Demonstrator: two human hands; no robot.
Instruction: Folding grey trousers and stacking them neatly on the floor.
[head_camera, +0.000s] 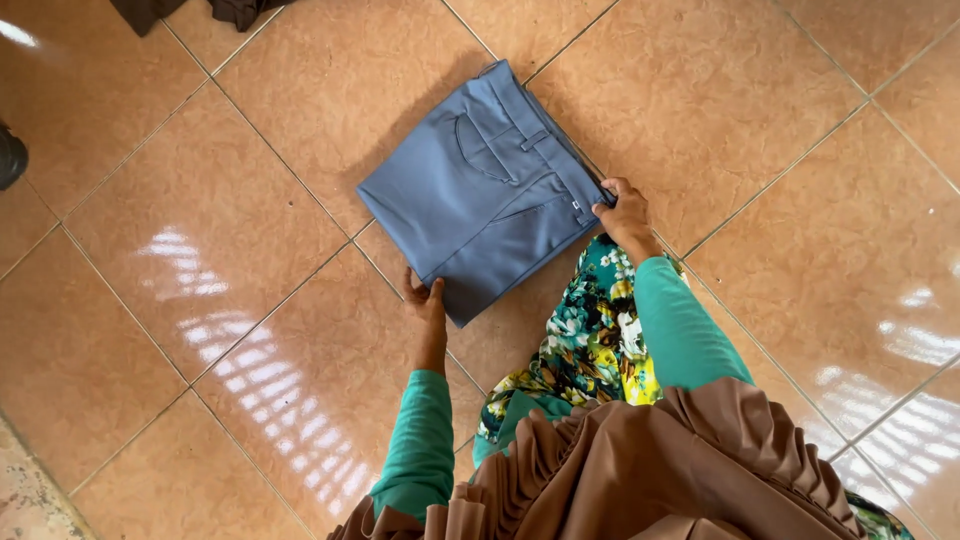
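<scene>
Folded blue-grey trousers (487, 190) lie flat on tiled floor (250, 330), frame centre. Left hand (428, 300) at 7 o'clock corner, right hand (625, 210) at 3 o'clock edge; fingers pinch fabric, apparently keeping fold square. Dark cloth (190, 10) at 11 o'clock.

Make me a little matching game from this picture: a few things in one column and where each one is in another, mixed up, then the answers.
Things:
1. folded blue trousers
2. left hand
3. right hand
4. dark cloth

Places:
A. at the top edge of the picture, far from both hands
B. flat on the tiled floor, between the two hands
C. at the waistband corner of the trousers
D. at the lower folded edge of the trousers

Pairs: 1-B, 2-D, 3-C, 4-A
</scene>
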